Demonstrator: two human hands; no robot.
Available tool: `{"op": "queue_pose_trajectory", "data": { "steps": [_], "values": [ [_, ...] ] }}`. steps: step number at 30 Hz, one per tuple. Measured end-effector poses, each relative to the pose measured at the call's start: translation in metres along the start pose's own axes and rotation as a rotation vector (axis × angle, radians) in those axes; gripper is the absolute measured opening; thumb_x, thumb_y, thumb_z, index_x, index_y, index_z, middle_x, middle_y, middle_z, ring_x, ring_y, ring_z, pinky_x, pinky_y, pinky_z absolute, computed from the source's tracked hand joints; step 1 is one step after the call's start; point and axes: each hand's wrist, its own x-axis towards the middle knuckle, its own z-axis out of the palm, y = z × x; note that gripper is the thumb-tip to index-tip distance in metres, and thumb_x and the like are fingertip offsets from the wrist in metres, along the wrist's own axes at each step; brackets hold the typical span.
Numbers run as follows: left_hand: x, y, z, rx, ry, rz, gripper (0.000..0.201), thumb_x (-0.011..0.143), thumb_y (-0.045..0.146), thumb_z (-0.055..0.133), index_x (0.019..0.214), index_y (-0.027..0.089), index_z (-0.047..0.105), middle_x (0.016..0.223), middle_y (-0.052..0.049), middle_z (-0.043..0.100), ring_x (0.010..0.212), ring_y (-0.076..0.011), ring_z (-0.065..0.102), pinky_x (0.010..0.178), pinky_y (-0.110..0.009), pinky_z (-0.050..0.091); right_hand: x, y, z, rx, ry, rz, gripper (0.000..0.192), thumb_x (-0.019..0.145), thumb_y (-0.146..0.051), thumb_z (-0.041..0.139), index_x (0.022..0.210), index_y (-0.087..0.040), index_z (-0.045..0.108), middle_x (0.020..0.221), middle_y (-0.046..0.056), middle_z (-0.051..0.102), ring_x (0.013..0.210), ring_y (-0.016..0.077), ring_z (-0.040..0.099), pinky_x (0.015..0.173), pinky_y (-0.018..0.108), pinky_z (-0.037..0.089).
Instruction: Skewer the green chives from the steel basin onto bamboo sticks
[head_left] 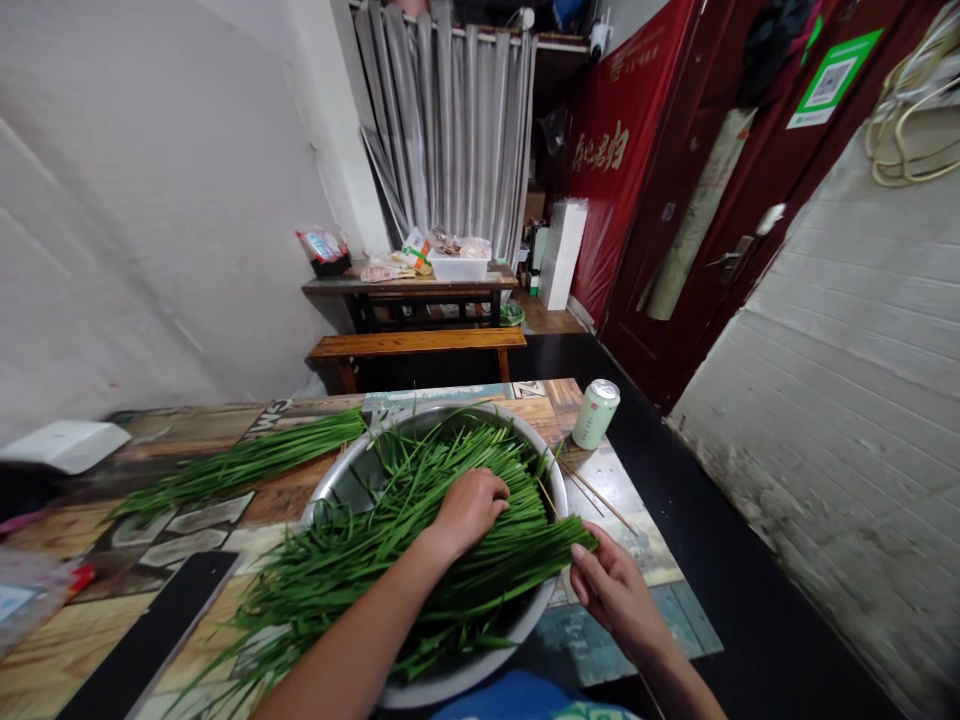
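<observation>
A large metal basin [551, 600] stands on the table in front of me, heaped with long green garlic chives [420, 530]. Their leafy ends hang over its near left rim. My left hand [471, 508] rests on the heap near the middle, fingers curled into the stalks. At the basin's right rim, my right hand [613, 585] pinches the cut ends of a bundle between thumb and fingers. A separate bunch of chives [255, 458] lies on the table to the left, its tips reaching the basin's rim.
A green drink can [596, 414] and thin sticks [600, 497] are right of the basin. A black phone-like slab [150, 640] lies at the near left, a white box [66, 446] farther left. Behind are a wooden bench [420, 343] and another table [352, 285] with a white tub [459, 265].
</observation>
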Motion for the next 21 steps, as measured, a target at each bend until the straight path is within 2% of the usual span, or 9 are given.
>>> {"op": "queue_pose_trajectory", "data": {
  "steps": [5, 10, 12, 16, 21],
  "values": [
    [0.0, 0.004, -0.005, -0.016, -0.034, -0.015, 0.013, 0.067, 0.021, 0.057, 0.073, 0.019, 0.069, 0.077, -0.004, 0.065, 0.07, -0.0172, 0.057, 0.062, -0.025, 0.038, 0.001, -0.003, 0.0, 0.004, -0.013, -0.006, 0.042, 0.075, -0.044, 0.062, 0.102, -0.016, 0.046, 0.041, -0.01, 0.041, 0.03, 0.0008, 0.019, 0.029, 0.015, 0.009],
    [0.001, 0.013, -0.011, -0.2, 0.053, -0.058, 0.014, 0.068, 0.019, 0.052, 0.068, 0.017, 0.065, 0.069, -0.003, 0.064, 0.066, -0.0152, 0.056, 0.062, -0.024, 0.038, 0.002, 0.003, -0.004, -0.012, -0.037, -0.005, 0.042, 0.078, -0.044, 0.058, 0.105, -0.016, 0.044, 0.04, -0.011, 0.04, 0.03, 0.0016, 0.02, 0.03, 0.015, 0.009],
    [0.003, 0.016, -0.012, -0.369, 0.058, -0.117, 0.014, 0.068, 0.022, 0.052, 0.07, 0.014, 0.064, 0.066, -0.003, 0.063, 0.06, -0.0138, 0.054, 0.058, -0.023, 0.039, 0.004, 0.004, -0.005, -0.013, -0.043, -0.008, 0.044, 0.078, -0.045, 0.058, 0.107, -0.016, 0.043, 0.04, -0.011, 0.04, 0.03, 0.002, 0.022, 0.03, 0.015, 0.01],
    [0.004, 0.022, -0.012, -0.661, -0.044, -0.209, 0.026, 0.068, 0.027, 0.054, 0.084, 0.011, 0.066, 0.063, -0.003, 0.064, 0.052, -0.0114, 0.051, 0.052, -0.022, 0.038, 0.006, 0.002, -0.005, -0.021, -0.047, 0.008, 0.045, 0.078, -0.046, 0.058, 0.106, -0.015, 0.042, 0.04, -0.011, 0.041, 0.029, 0.0014, 0.02, 0.03, 0.015, 0.01],
    [0.003, 0.024, -0.012, -0.668, 0.006, -0.196, 0.035, 0.071, 0.036, 0.054, 0.089, 0.01, 0.069, 0.065, -0.005, 0.067, 0.058, -0.0136, 0.054, 0.056, -0.023, 0.04, 0.006, -0.003, -0.003, -0.038, -0.052, 0.018, 0.046, 0.077, -0.047, 0.057, 0.107, -0.015, 0.042, 0.039, -0.011, 0.044, 0.027, 0.0009, 0.019, 0.029, 0.014, 0.01]
  ]
}}
